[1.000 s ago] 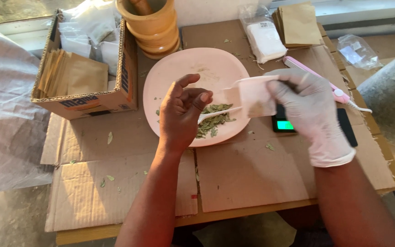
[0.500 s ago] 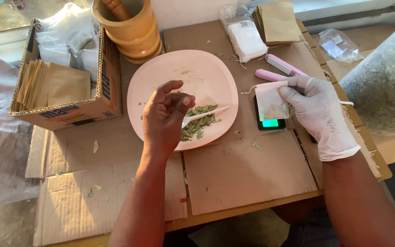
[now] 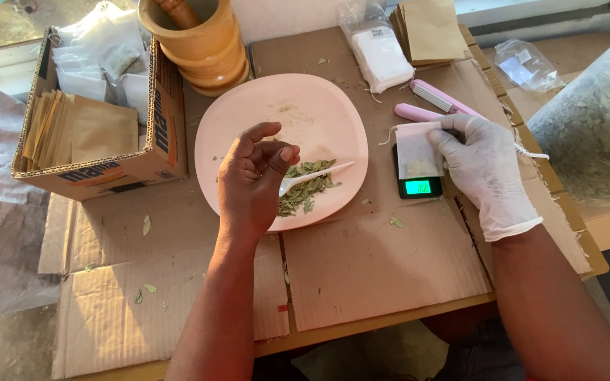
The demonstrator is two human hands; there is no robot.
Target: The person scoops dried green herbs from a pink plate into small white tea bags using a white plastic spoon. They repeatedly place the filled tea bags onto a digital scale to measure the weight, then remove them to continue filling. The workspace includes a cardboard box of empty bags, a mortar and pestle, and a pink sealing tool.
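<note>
My bare left hand (image 3: 252,180) pinches a small white plastic spoon (image 3: 319,174), its bowl resting over a pile of dried green leaves (image 3: 306,187) on a pink plate (image 3: 284,106). My right hand (image 3: 485,169), in a white glove, holds a small translucent tea bag (image 3: 416,149) upright on a little black digital scale (image 3: 418,185) with a lit green display. A thin string trails from the bag past my gloved fingers.
A wooden mortar with pestle (image 3: 195,39) stands behind the plate. A cardboard box (image 3: 93,127) of brown envelopes and bags sits left. A pink sealer tool (image 3: 435,99), a packet of white bags (image 3: 379,53), brown envelopes (image 3: 428,28) and a large sack of leaves (image 3: 594,127) lie right.
My right hand has brought the bag down from beside the plate onto the scale. My left hand has lowered the spoon toward the leaves.
</note>
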